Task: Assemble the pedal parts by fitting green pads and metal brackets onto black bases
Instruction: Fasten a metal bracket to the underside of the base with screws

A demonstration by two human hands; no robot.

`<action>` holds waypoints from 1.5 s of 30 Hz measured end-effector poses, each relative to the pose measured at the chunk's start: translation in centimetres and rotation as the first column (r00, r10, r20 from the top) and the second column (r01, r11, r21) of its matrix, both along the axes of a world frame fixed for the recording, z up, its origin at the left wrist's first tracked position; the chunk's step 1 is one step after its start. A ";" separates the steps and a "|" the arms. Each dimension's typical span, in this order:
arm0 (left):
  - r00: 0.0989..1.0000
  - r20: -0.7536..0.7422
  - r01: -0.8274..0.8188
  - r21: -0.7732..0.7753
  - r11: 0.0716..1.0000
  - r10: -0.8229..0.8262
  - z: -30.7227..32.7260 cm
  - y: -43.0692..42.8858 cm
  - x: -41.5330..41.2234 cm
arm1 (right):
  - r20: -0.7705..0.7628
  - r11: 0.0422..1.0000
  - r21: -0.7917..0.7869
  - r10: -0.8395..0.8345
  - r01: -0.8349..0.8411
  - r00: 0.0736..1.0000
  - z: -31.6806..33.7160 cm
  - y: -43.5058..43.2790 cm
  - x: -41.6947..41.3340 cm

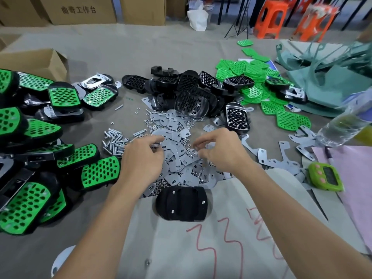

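Note:
A black pedal base (182, 204) lies underside up on the cardboard sheet near me, three screw ends poking out of it. Just beyond it spreads a heap of small metal plates (177, 158) mixed with nuts. My left hand (141, 158) hovers over the heap's left side, fingers curled, pinching something small that I cannot make out. My right hand (219, 150) is over the heap's right side, thumb and fingers pinching at a small nut or plate. Loose black bases (187, 93) are piled behind, and green pads (259, 85) lie to their right.
Finished green-and-black pedals (30, 158) are stacked along the left. Screws (114, 141) lie left of the plates, larger metal brackets (281, 156) to the right. A green timer (326, 177), a plastic bottle (342, 125) and a cardboard box (36, 61) border the work area.

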State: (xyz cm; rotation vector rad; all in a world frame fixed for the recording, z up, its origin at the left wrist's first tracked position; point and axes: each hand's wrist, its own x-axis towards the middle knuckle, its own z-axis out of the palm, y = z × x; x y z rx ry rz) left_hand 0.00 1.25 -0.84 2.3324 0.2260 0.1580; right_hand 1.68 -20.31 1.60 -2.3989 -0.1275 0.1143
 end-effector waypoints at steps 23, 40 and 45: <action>0.949 -0.002 0.312 -0.095 0.945 -0.314 1.5 -7.2 -1.6 | -0.060 0.685 -0.637 -0.500 0.353 0.864 -1.4 -15.3 -4.2; 0.955 -0.014 0.294 -0.113 0.949 -0.298 1.0 -7.1 -1.1 | 0.022 0.924 -0.101 -0.368 0.368 0.929 -1.5 -8.7 -6.1; 0.964 -0.018 0.260 -0.122 0.958 -0.264 1.0 -6.1 -1.1 | 0.010 0.814 -0.426 -0.432 0.394 0.902 -1.1 -11.3 -1.9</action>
